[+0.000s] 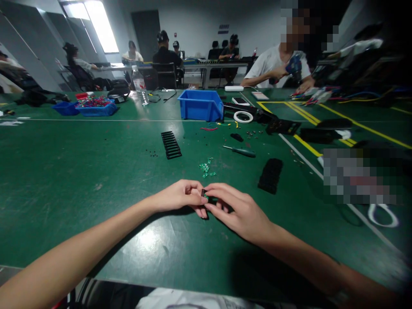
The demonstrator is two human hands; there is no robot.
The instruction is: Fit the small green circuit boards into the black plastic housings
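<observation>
My left hand is closed on a small black part with a bit of green on it, held just above the table. From the other side, the fingers of my right hand pinch round the same part, hiding most of it. Just beyond my fingertips lies a loose group of little green circuit boards. A black slotted strip is farther off to the left, beside several tiny dark bits. To the right are a green-handled screwdriver and a black textured block.
A blue bin stands across the green table, near a white ring. Blue trays and a bottle are at the far left. Opposite, a person in a white shirt holds a power drill.
</observation>
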